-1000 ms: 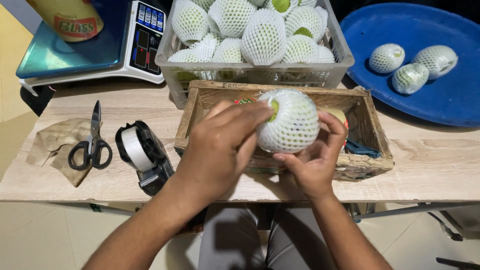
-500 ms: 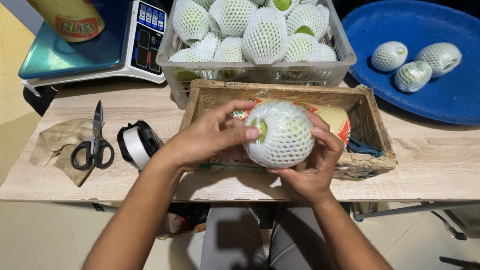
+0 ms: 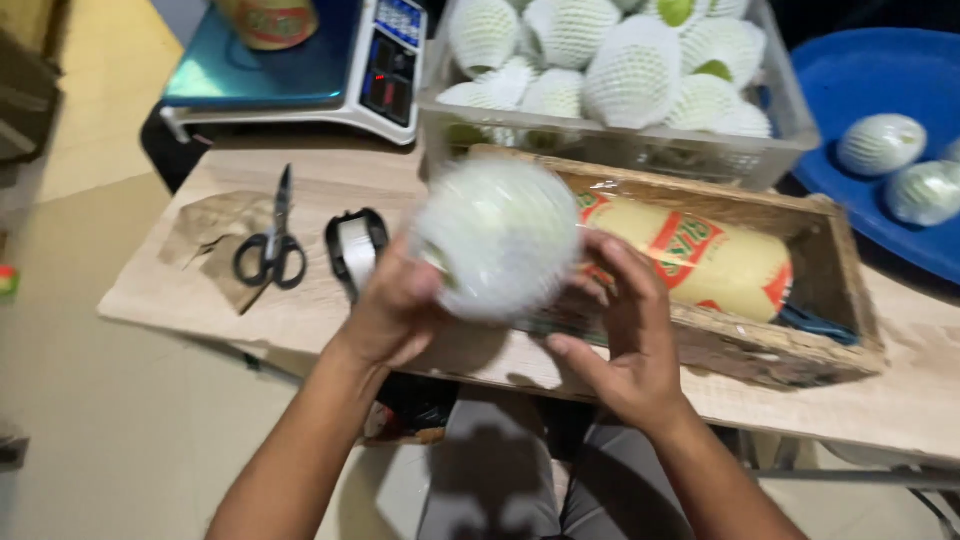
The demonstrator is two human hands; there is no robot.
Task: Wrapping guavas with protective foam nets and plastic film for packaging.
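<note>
While both my hands worked above the near edge of the wooden crate (image 3: 860, 330), a round fruit in white foam netting (image 3: 497, 238) sat between them, up off the table. My left hand (image 3: 392, 305) cupped it from the left and below, clamped on it. My right hand (image 3: 625, 335) lay to its right, fingers spread, fingertips touching or just shy; I could not tell which. Being round, the fruit showed no long axis. Blur smeared it, and its underside was hidden.
</note>
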